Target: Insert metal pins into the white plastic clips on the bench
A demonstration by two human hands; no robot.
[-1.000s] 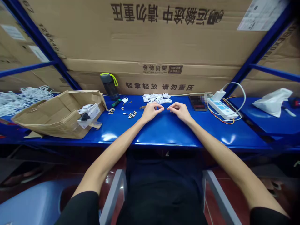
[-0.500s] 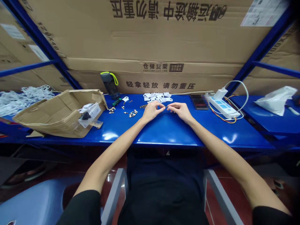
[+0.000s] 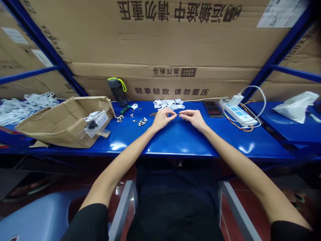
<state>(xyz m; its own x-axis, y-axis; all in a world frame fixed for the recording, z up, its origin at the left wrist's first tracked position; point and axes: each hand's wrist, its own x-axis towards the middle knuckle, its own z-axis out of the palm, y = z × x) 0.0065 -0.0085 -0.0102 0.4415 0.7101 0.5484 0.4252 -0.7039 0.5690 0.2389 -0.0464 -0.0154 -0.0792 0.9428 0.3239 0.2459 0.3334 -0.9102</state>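
Fingertips of my left hand (image 3: 162, 118) and right hand (image 3: 193, 118) pinch the two ends of a thin pin (image 3: 178, 114), held just above the blue bench (image 3: 175, 140). White clips (image 3: 168, 104) lie heaped just behind; small brass bits (image 3: 141, 122) scatter to the left, near a torn cardboard box (image 3: 62, 120). Power strip (image 3: 239, 113) sits to the right.

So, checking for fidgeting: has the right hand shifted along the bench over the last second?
No. The right hand stays just left of the power strip.
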